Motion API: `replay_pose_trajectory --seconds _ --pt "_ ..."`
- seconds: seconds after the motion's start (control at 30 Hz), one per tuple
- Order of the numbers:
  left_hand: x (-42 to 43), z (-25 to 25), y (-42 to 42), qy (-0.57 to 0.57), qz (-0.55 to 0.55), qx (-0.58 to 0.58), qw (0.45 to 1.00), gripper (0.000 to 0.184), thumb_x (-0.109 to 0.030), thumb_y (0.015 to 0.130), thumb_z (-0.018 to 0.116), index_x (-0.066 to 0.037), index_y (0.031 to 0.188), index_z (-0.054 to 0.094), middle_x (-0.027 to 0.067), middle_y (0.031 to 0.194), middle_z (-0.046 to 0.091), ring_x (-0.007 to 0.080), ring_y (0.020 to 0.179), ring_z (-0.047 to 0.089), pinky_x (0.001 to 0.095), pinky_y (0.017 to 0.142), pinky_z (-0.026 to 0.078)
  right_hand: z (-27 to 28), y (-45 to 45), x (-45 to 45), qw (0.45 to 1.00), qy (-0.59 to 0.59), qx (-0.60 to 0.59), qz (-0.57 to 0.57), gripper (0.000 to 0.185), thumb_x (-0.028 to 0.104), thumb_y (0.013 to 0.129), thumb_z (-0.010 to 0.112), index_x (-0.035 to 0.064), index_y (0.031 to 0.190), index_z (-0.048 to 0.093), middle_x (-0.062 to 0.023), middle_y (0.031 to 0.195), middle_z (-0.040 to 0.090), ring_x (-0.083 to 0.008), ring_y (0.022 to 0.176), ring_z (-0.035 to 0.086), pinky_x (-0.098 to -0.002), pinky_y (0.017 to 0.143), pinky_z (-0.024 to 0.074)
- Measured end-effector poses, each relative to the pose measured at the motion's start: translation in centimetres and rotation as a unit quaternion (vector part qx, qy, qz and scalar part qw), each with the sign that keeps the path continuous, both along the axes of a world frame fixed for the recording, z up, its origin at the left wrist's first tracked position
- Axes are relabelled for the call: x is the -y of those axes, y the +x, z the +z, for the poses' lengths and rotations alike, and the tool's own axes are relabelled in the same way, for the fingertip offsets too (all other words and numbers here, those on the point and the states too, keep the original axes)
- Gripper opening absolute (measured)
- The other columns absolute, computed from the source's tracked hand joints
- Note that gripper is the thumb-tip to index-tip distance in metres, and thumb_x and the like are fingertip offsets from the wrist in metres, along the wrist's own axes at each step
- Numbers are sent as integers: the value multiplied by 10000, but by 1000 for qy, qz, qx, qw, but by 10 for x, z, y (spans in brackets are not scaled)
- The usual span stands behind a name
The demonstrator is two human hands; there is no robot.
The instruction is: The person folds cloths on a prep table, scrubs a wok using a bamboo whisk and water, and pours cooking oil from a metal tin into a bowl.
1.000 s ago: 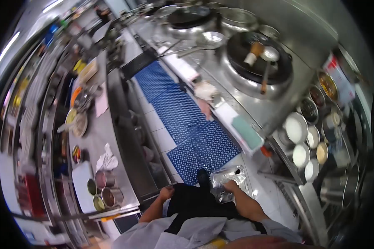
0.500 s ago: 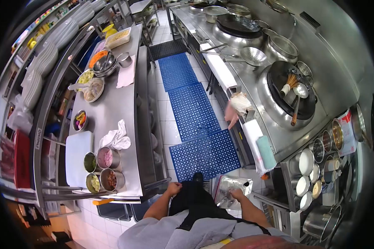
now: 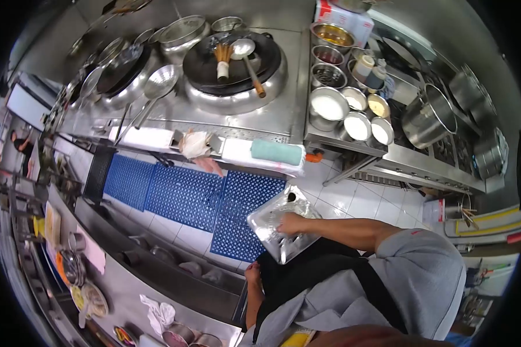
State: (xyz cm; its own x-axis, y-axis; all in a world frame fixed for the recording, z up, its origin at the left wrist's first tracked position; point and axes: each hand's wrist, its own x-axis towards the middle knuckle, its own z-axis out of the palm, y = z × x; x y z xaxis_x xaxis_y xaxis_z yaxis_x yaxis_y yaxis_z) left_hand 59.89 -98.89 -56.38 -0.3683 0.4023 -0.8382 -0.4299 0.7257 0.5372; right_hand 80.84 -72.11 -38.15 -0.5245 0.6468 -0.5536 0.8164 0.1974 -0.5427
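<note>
My right hand (image 3: 292, 224) is closed at the middle of the top of a square, shiny metal tin (image 3: 273, 244), which has a round dark hole near one corner. Whatever part the fingers wrap round is hidden under the hand. The tin hangs tilted in front of my dark apron, above the edge of the blue mat (image 3: 240, 217). My left hand (image 3: 253, 273) is low by the apron, near the steel counter, its fingers curled in with nothing visible in them.
A wok range carries a black wok (image 3: 231, 72) with a ladle (image 3: 249, 63) and a bamboo brush (image 3: 223, 61). Pots of white contents (image 3: 329, 105) stand right of it. A steel counter (image 3: 124, 289) with bowls and a white cloth (image 3: 157, 312) is lower left. A person (image 3: 23, 150) stands far left.
The view has swung to the right, bringing the range and the stove into the centre. The tin has come up in my right hand, and its top now shows fully.
</note>
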Motion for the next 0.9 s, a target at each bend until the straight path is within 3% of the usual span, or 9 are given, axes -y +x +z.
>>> replay_pose_trajectory --seconds 0.13,0.3,0.4,0.43,0.57,0.67,0.77,0.87,0.9 --pt "-19 2 -7 -26 72 28 997 244 -310 917 651 -135 1083 686 25 818 631 165 640 566 323 487 404 120 -30 -4 994 -32 -108 -1 466 455 797 687 -10 823 720 -224 771 686 -346 725 681 -444 703 524" --pt "-44 53 -42 134 193 151 960 322 -370 967 568 -143 1186 629 25 987 647 194 789 609 331 599 456 227 -53 -32 974 -16 -225 0 362 361 816 717 -1 832 709 -196 773 698 -266 709 687 -411 663 514" --pt "-43 133 -65 207 207 149 945 369 -406 997 518 -147 1247 596 26 1088 657 212 879 634 335 666 487 291 -56 -55 954 14 -300 -15 275 271 826 719 -3 842 695 -108 659 638 -159 598 590 -360 582 467" --pt "-47 167 -70 222 196 98 950 360 -397 971 568 -125 1203 602 22 1054 651 178 886 588 358 664 434 313 -54 -67 941 21 -337 -10 262 258 842 709 -1 823 677 -73 622 594 -125 576 546 -347 558 443" --pt "-98 327 -73 344 181 11 921 273 -297 1008 564 -61 1122 640 29 966 662 129 812 590 295 645 452 396 -36 -127 919 67 -387 -23 292 281 879 696 16 776 628 -30 619 557 -102 607 512 -338 571 434" --pt "-145 411 -70 406 92 -87 905 270 -245 982 641 -10 1116 636 24 905 657 98 784 587 248 660 451 453 -15 -183 894 98 -436 -24 217 178 885 683 -12 786 651 -81 695 688 -108 589 652 -310 473 496" --pt "-215 467 -62 454 22 -141 879 228 -264 974 659 -42 929 633 -7 811 575 95 713 486 256 668 395 509 21 -235 892 97 -439 -46 222 232 830 732 17 791 690 -3 611 595 -85 521 509 -270 473 425" --pt "-290 509 -51 450 37 -139 881 281 -332 960 682 -80 862 605 -21 793 556 92 715 478 262 662 384 532 33 -320 873 95 -474 -60 192 201 804 746 13 778 717 -5 699 633 -71 616 534 -259 531 423" --pt "-317 513 -53 439 59 -142 885 271 -326 963 679 -68 901 626 -17 809 578 92 724 495 261 671 392 539 43 -343 868 112 -482 -50 323 282 788 759 -38 818 728 -82 751 679 -154 656 609 -324 579 484"
